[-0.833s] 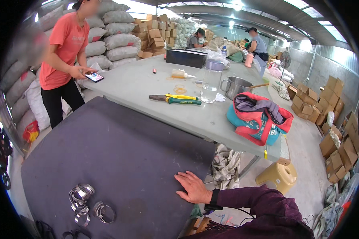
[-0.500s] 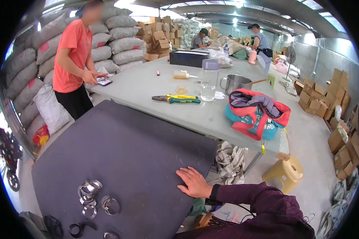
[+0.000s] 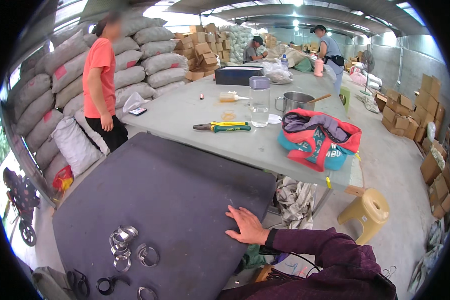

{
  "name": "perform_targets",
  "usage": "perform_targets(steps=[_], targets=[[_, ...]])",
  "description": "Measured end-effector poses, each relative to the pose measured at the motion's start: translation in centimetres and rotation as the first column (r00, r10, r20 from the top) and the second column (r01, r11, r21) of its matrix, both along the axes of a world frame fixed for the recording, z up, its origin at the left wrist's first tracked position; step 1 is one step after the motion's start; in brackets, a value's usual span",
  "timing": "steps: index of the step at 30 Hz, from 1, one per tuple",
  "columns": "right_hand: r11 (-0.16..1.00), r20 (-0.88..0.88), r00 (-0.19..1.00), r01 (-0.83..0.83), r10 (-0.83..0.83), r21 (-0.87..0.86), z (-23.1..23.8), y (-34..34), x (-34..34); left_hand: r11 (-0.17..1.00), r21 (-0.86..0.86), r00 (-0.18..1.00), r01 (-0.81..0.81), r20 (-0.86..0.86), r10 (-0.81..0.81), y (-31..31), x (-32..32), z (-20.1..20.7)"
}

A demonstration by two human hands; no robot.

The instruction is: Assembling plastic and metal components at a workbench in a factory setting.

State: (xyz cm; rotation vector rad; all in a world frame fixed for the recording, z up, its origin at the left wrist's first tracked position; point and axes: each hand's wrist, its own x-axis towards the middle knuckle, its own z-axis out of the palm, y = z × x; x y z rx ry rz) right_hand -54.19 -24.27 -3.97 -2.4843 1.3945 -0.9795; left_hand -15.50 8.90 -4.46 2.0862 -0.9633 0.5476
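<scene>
My right hand [image 3: 247, 226] lies flat, palm down, on the dark tabletop [image 3: 185, 195], fingers spread and nothing held. A dark band circles its wrist below a maroon sleeve. My left hand is out of view. Left of the right hand, shiny metal ring-shaped bands [image 3: 121, 245] sit in a loose cluster. Beside them is another group of metal rings [image 3: 147, 255], and a metal ring [image 3: 146, 293] lies nearer the lower edge. A black looped strap [image 3: 111, 285] rests close by, with further black loops [image 3: 78, 282] at the table's left edge.
Beyond stands a grey table [image 3: 180, 107] with pliers [image 3: 222, 127], a clear bottle [image 3: 259, 102], a metal pot [image 3: 296, 103], a teal-red bag [image 3: 317, 142] and a phone [image 3: 138, 111]. A person in red [image 3: 100, 80] stands far left. A yellow stool [image 3: 365, 215] is at right.
The person in red has let go of the phone, which now lies on the grey table, and stands with an arm lowered. The view has shifted slightly; my right hand stays flat.
</scene>
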Motion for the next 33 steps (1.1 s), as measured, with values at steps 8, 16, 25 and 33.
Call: perform_targets(steps=[8, 16, 25, 33], targets=[[1.000, -0.052, 0.999, -0.004, 0.005, 0.010, 0.2, -0.1, 0.3, 0.999, 0.044, 0.999, -0.013, -0.043, 0.015, 0.2, 0.3, -0.9], [1.000, -0.053, 0.998, -0.024, 0.023, -0.012, 0.5, 0.0, 0.5, 0.998, 0.063, 0.988, -0.002, -0.153, 0.012, 0.1, 0.2, -0.2], [0.998, -0.076, 0.996, -0.042, 0.039, -0.041, 0.4, -0.3, 0.5, 0.997, 0.072, 0.991, -0.032, -0.126, 0.041, 0.1, 0.7, -0.7], [0.999, -0.096, 0.995, -0.039, 0.035, -0.038, 0.4, -0.3, 0.5, 1.000, -0.010, 0.994, 0.004, -0.107, -0.005, -0.1, 0.7, -0.8]])
